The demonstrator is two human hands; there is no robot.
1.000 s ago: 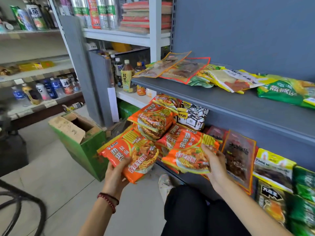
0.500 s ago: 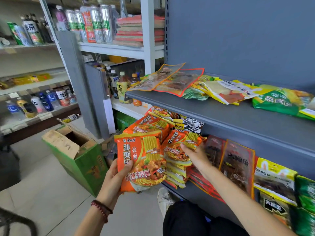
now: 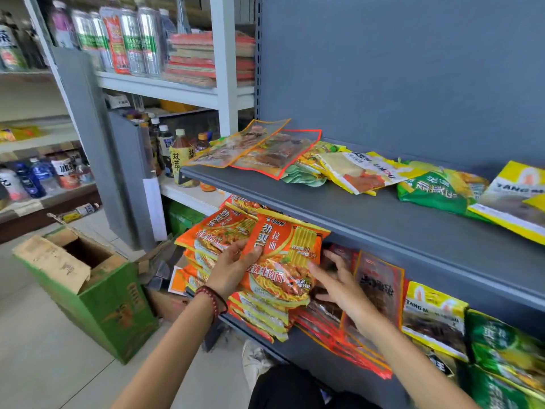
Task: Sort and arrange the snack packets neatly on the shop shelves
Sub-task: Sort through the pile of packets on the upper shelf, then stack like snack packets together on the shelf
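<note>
Holding an orange noodle packet (image 3: 283, 252) at its left edge, the left hand (image 3: 233, 268) keeps it upright on top of the pile (image 3: 259, 317) of same packets on the lower shelf (image 3: 324, 358). The right hand (image 3: 339, 286) is at 4 o'clock of the packet, fingers spread wide, gripping nothing; whether it touches the packet edge I cannot tell. Dark red packets (image 3: 379, 286) stand at 3 o'clock of this hand. On the upper shelf (image 3: 383, 219), at 1 o'clock, other packets (image 3: 362, 172) lie flat. A green box (image 3: 118, 314) stands on the floor at 8 o'clock.
</note>
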